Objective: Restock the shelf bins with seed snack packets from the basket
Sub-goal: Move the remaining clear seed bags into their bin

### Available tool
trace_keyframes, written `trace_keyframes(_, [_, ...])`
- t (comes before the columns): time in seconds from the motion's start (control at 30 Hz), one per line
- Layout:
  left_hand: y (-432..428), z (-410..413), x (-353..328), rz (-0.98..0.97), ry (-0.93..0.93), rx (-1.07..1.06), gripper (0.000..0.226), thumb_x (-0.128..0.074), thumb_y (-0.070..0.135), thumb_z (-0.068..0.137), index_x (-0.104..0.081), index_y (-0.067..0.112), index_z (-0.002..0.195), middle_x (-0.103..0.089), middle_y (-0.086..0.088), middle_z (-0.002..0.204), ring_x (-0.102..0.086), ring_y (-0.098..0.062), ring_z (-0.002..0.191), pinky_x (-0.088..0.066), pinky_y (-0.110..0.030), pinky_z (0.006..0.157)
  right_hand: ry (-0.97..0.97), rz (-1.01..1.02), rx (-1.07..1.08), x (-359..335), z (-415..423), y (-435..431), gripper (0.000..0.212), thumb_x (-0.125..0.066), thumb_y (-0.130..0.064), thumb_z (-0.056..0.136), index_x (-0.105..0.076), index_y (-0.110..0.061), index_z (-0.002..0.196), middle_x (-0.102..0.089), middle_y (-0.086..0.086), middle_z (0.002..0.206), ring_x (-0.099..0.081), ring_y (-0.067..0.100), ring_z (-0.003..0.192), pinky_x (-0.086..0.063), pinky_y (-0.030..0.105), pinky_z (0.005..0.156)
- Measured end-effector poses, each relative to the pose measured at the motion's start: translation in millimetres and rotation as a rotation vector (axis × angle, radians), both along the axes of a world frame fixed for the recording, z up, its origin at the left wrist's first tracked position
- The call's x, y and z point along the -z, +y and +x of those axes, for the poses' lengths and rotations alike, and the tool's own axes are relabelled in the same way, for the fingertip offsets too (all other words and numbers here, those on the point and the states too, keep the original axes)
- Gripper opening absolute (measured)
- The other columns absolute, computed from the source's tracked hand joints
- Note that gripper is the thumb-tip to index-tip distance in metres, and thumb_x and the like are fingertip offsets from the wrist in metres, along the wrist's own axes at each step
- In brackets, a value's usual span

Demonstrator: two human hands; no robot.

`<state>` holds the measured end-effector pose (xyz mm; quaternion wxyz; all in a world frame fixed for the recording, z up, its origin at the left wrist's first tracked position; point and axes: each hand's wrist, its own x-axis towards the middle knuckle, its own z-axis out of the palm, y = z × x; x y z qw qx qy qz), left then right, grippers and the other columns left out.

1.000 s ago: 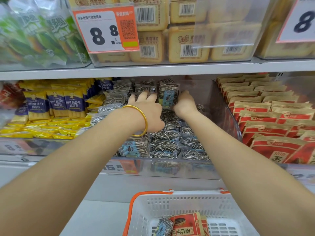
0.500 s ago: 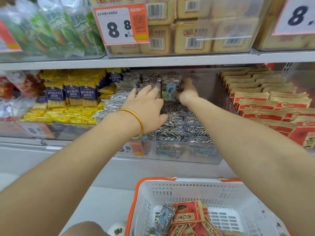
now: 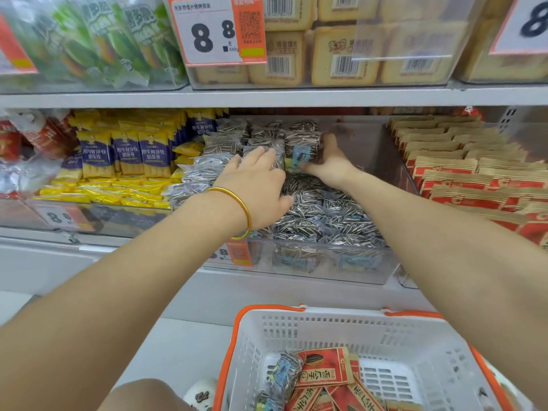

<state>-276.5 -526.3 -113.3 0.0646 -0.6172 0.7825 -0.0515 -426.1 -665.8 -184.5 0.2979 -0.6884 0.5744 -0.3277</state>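
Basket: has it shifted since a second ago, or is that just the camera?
No. The basket sits at the same gap below the clear bin front wall as before. The view only tilted down, showing more of it.

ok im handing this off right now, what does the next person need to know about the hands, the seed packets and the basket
Left hand: open, fingers flat on the pile of striped seed packets in the middle bin.
Right hand: pinches an upright packet in the bin's back row.
Done: the middle bin looks well filled, with some packets standing at the back.
Left: the basket holds a couple of striped packets and several red packets. The red ones probably belong with the matching red row to the right.
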Motion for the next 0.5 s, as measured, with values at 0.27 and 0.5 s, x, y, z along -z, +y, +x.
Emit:
trace_keyframes(0.27, [-0.3, 0.0, 0.4, 0.006, 0.002, -0.007, 0.057, -0.034, 0.048, 0.096, -0.034, 0.015, 0.143, 0.0, -0.006, 0.159, 0.004, -0.023, 0.146, -0.006, -0.047, 0.118, 0.125, 0.062, 0.0, -12.2, 4.1, -5.8, 0.061, -0.053, -0.028, 0.096, -0.021, -0.013, 0.146, -0.035, 0.012, 0.149, -0.044, 0.037, 0.127, -0.044, 0.049, 0.099])
trace_keyframes(0.5, [-2.3, -0.4, 2.9, 0.003, 0.008, -0.004, 0.057, -0.034, 0.049, 0.096, -0.034, 0.016, 0.143, 0.001, -0.006, 0.159, 0.004, -0.023, 0.146, -0.007, -0.046, 0.118, 0.261, 0.113, 0.015, -14.3, 5.9, -9.6, 0.057, -0.047, -0.026, 0.099, -0.017, -0.01, 0.145, -0.038, 0.017, 0.146, -0.051, 0.036, 0.117, -0.046, 0.039, 0.084])
